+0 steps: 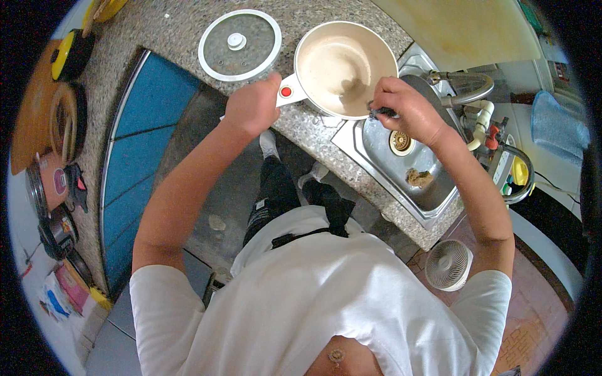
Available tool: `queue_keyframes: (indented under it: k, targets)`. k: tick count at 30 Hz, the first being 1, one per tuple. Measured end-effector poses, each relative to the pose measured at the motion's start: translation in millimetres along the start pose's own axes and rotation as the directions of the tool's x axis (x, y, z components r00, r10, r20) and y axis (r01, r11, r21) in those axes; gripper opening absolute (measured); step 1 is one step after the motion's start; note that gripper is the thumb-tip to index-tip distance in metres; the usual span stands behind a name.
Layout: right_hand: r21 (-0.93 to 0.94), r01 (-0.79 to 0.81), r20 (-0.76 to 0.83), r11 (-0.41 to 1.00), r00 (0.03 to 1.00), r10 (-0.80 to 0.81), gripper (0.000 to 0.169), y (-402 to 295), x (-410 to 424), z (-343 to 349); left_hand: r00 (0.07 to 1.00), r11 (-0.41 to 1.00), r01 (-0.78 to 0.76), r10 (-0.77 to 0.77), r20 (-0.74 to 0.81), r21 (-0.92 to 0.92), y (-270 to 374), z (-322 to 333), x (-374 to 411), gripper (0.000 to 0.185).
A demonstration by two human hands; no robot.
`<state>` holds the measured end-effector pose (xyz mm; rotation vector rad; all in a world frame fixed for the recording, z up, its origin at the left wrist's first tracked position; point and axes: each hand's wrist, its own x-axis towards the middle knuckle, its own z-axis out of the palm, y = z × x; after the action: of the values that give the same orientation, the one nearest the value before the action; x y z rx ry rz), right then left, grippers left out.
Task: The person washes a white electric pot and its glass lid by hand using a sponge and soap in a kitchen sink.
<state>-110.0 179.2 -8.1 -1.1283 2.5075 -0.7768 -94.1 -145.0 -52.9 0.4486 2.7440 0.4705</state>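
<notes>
A cream-coloured pot [324, 70] with a white handle [294, 89] stands near the edge of the countertop, partly beside the sink. My left hand [254, 103] grips that handle, close to its red button. At the pot's right rim, my right hand [407, 105] pinches a dark scouring pad [382, 112], most of it hidden by the fingers. Some cloudy residue or wetness shows on the pot's inner bottom. Left of the pot, a glass lid [254, 49] with a white rim and knob lies flat on the counter.
The steel sink [425, 202] holds a brown sponge-like lump [419, 178] near its drain strainer [401, 142]. A curved faucet [470, 94] reaches over it from the right. Speckled granite countertop [155, 23] extends left, with pans and a pink pot [51, 181]. A fan [449, 265] stands below right.
</notes>
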Motion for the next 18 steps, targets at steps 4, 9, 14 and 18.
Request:
queue_keyframes:
  k: [4, 9, 14, 18]
  targets:
    - [0.087, -0.046, -0.014, 0.995, 0.999, 0.047, 0.022, -19, 10, 23, 0.999, 0.999, 0.038, -0.038, 0.029, -0.006, 2, -1, 0, 0.038]
    - [0.182, -0.048, -0.113, 0.982, 0.991, 0.069, 0.019, -27, 32, 55, 0.998, 0.999, 0.054, -0.054, 0.043, 0.000, 5, -5, 0, 0.036]
    - [0.158, -0.140, -0.147, 0.977, 0.976, 0.164, 0.017, -44, 62, 65, 0.999, 0.999, 0.042, -0.042, 0.026, 0.030, 5, -4, 3, 0.035]
    - [0.134, -0.095, -0.119, 0.986, 0.987, 0.111, 0.018, -32, 26, 46, 1.000, 1.000, 0.026, -0.026, 0.007, 0.014, -1, -2, 1, 0.033]
